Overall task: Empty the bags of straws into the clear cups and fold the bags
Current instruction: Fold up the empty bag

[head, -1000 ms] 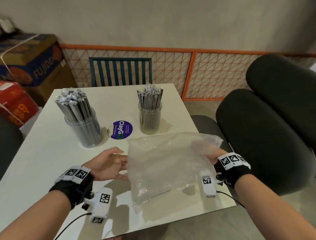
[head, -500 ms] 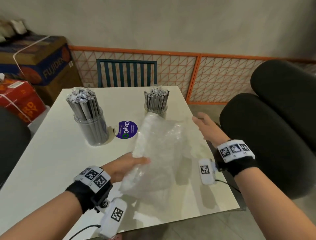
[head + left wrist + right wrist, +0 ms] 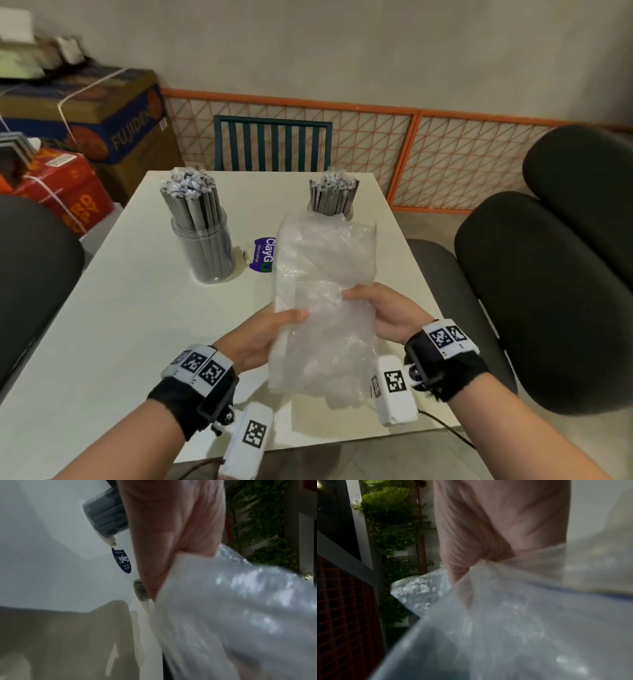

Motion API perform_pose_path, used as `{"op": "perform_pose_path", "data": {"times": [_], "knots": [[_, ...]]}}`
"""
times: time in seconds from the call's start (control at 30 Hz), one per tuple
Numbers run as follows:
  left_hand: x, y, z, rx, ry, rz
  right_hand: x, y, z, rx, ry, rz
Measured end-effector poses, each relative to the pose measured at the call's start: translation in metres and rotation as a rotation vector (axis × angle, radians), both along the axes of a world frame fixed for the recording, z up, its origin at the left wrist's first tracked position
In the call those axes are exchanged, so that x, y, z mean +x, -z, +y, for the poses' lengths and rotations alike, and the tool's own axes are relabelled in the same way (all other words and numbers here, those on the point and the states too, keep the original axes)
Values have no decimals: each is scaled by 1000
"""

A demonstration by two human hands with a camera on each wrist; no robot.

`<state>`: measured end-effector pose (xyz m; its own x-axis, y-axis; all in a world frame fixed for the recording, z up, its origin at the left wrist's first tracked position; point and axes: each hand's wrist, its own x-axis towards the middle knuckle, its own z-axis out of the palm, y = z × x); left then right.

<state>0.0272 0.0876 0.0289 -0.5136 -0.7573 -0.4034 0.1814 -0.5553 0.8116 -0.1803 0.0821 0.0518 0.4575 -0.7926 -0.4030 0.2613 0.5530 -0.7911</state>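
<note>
- White table (image 3: 113, 325) fills the middle of the head view, with a plain grey wall and an orange mesh fence (image 3: 445, 161) behind it, a dark slatted chair back (image 3: 272, 144) at the far edge and cardboard boxes (image 3: 85, 113) stacked at the far left.
- Black padded seats (image 3: 534, 291) stand close along the table's right side.
- On the table, a clear cup (image 3: 205, 255) packed with grey wrapped straws (image 3: 191, 202) stands upright at left; a second cup of straws (image 3: 333, 198) stands farther back to the right, its lower part hidden behind the bag.
- Between the two cups a round purple sticker (image 3: 263, 255) lies flat on the tabletop, partly covered by the bag's edge.
- The empty clear plastic bag (image 3: 325, 294) is held up above the near half of the table, folded lengthwise into a tall crumpled strip; its top end reaches up toward the far cup and its lower end hangs near the table edge.
- The left hand (image 3: 263, 334) grips the bag's left edge about midway down, thumb on the front face and the fingers hidden behind the plastic.
- The right hand (image 3: 383, 313) grips the right edge slightly higher, thumb laid across the front, fingers behind the bag.
- In both wrist views the plastic emerges from between thumb and palm; the fingertips are blurred.
</note>
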Motion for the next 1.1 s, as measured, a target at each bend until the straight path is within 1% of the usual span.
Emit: {"op": "perform_pose_path", "data": {"times": [0.07,0.13,0.17,0.23,0.27,0.33,0.4,0.43,0.47,0.5,0.53,0.57,0.6,0.63,0.67,0.7,0.73,0.77,0.8,0.87,0.9,0.93,0.97,1.0,1.07,1.1], "knots": [[3,-5,0,7,34,32,1,-2,-5,-21,28,-15],[2,-10,-2,23,2,36,3,-8,-6,-106,41,-4],[1,-11,-4,10,-24,9,5,-11,-5,-167,56,15],[-1,-14,-6,3,-43,-44,9,-13,-6,-288,109,119],[0,-16,-7,31,-44,-39,10,-14,-8,-360,124,183],[6,-19,-10,124,-83,35,8,-10,-13,-500,149,286],[17,-22,-14,221,-117,127,8,-10,-19,-571,157,347],[22,-24,-15,266,-95,135,9,-11,-20,-584,161,377],[24,-26,-16,271,-41,116,12,-12,-19,-583,161,409],[23,-28,-15,245,7,69,15,-13,-18,-614,149,473],[20,-30,-14,185,43,-10,17,-12,-16,-693,138,563],[15,-31,-12,117,39,-98,18,-10,-15,-794,117,708],[11,-31,-12,42,3,-182,15,-8,-16,-892,79,836],[9,-31,-12,-42,-64,-281,9,-6,-20,-970,1,984],[9,-28,-14,-133,-149,-387,1,-6,-23,-999,-95,1139],[11,-27,-18,-228,-241,-499,-7,-10,-24,-952,-188,1276],[13,-26,-20,-318,-329,-601,-14,-14,-23,-856,-228,1352],[14,-27,-24,-403,-409,-697,-16,-19,-19,-772,-225,1341],[12,-29,-25,-484,-475,-766,-13,-22,-14,-727,-190,1240],[1,-32,-26,-601,-519,-797,11,-28,0,-705,-102,997],[-6,-34,-25,-633,-505,-782,24,-26,3,-692,-82,926],[-12,-34,-24,-645,-478,-740,35,-23,3,-675,-62,901],[-18,-36,-23,-624,-447,-656,44,-20,1,-655,-32,865],[-22,-39,-22,-562,-413,-531,49,-17,-2,-613,6,787],[-25,-45,-22,-389,-336,-251,49,-11,-8,-508,93,573],[-24,-48,-23,-309,-315,-152,47,-9,-10,-469,127,508]]}}
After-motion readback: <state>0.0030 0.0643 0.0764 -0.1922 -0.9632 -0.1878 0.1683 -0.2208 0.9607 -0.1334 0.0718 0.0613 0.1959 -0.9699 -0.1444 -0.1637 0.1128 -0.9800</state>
